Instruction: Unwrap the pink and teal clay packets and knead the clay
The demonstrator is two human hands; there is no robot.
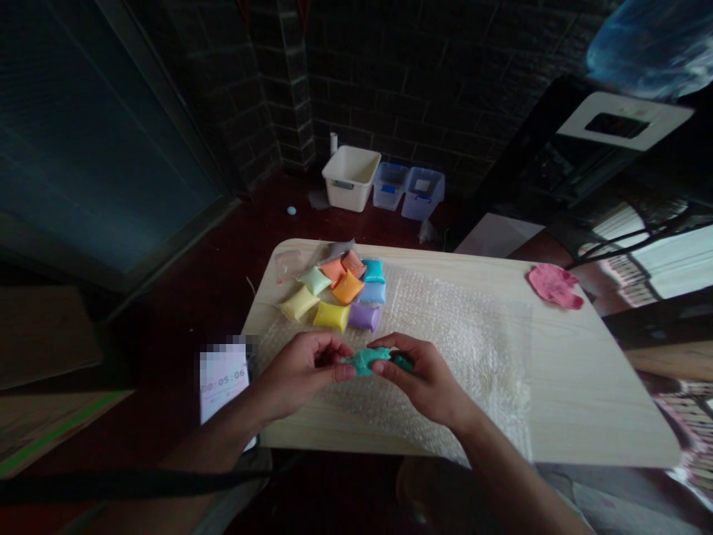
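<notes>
Both of my hands hold a lump of teal clay (368,360) just above a sheet of bubble wrap (462,334) on a light wooden table (584,386). My left hand (304,368) pinches its left end with closed fingers. My right hand (420,375) grips the right end, fingers curled round it. Just beyond my hands lie several small coloured clay packets (339,293): yellow, orange, pale green, blue and purple.
A flattened pink clay piece (554,286) lies at the table's far right. A white card with a timer (223,386) sits at the left edge. On the dark floor beyond stand a white bin (350,178) and two clear boxes (409,189).
</notes>
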